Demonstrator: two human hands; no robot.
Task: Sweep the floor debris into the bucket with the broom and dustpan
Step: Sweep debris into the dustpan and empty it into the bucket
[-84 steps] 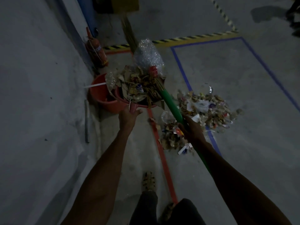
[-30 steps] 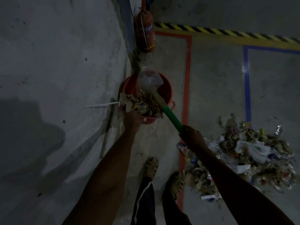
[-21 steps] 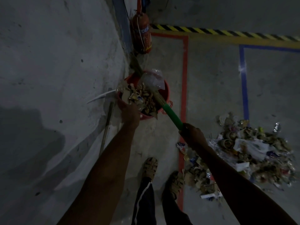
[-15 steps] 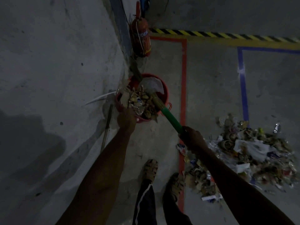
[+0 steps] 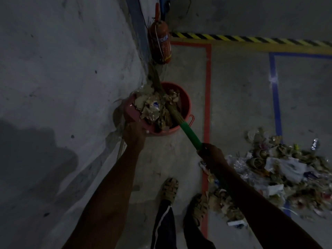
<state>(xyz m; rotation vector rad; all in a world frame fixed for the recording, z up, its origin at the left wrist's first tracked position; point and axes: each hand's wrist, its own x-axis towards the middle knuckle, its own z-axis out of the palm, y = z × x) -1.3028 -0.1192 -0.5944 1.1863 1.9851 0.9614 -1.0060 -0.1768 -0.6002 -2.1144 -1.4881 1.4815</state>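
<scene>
An orange-red bucket (image 5: 183, 103) stands on the floor against the wall. My left hand (image 5: 134, 135) grips a red dustpan (image 5: 130, 110), tilted over the bucket's left rim and loaded with paper and cardboard scraps (image 5: 154, 108). My right hand (image 5: 212, 153) grips the green handle of the broom (image 5: 190, 134). The broom's brush end lies across the scraps on the dustpan and reaches past the bucket toward the wall. A wide pile of floor debris (image 5: 280, 169) lies on the floor to the right.
A concrete wall (image 5: 62, 78) fills the left side. A red fire extinguisher (image 5: 160, 45) stands behind the bucket. Red (image 5: 207, 87), blue and yellow-black tape lines mark the floor. My two sandalled feet (image 5: 169, 190) stand below the bucket.
I carried the loaded dustpan from the debris pile to the bucket. Over the last second the dustpan tilted further over the rim and the clear plastic bag dropped out of sight.
</scene>
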